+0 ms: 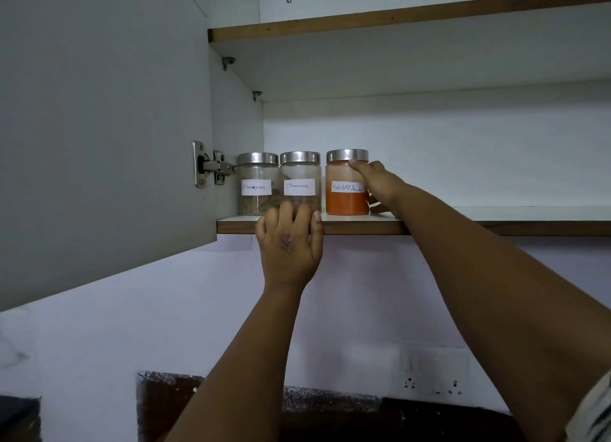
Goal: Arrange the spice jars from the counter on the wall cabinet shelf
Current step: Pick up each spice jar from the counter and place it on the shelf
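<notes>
— How far has she got with the jars?

— Three are up on the cabinet shelf (363, 225), standing in a row at its left end, near the door hinge (215, 168). The two on the left stand side by side, and the third jar (345, 184) stands a little apart to their right.

— Is she done with them?

— Not quite, I'd say. Her right hand (377, 185) is wrapped round the orange jar, thumb up near the steel lid, so that one looks to be just being set down or nudged into line. Her left hand (289, 240) lies with straight fingers (287, 212) against the foot of the middle jar (300, 184), steadying or pushing it, not gripping.

— Any left below?

— I can't tell; the worktop is out of sight, so I couldn't say how many remain.

— Can you read the labels?

— Handwritten on white strips. The left jar (258, 184) and the middle one both say "Cinnamon". The orange one reads "Red chilli Powder".
</notes>
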`<state>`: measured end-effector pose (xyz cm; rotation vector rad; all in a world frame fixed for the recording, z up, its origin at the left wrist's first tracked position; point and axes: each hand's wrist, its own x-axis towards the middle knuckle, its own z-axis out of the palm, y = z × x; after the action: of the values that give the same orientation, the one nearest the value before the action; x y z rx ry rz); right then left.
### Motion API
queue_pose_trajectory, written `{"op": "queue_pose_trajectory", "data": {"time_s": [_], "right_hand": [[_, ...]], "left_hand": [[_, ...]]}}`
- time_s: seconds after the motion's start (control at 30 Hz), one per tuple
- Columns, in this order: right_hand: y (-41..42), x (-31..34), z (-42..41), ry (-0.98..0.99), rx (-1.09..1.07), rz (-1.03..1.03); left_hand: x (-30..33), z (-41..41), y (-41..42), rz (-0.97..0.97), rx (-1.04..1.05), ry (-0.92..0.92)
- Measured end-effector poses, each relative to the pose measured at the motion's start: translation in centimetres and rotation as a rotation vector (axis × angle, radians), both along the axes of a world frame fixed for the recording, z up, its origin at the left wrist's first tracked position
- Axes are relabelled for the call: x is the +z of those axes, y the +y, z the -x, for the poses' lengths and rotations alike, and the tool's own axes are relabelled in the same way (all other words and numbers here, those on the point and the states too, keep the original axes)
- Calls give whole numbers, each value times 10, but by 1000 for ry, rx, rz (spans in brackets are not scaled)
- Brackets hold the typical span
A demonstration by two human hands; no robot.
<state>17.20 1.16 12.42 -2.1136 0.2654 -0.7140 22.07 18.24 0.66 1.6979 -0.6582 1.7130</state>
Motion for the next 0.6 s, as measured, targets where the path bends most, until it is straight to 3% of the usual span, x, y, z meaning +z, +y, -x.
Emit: {"op": "queue_pose_trajectory", "data": {"time_s": [0.6], "right_hand": [[1,0,-4,15,51,-6]], "left_hand": [[0,-1,0,4,-21,-5]]}}
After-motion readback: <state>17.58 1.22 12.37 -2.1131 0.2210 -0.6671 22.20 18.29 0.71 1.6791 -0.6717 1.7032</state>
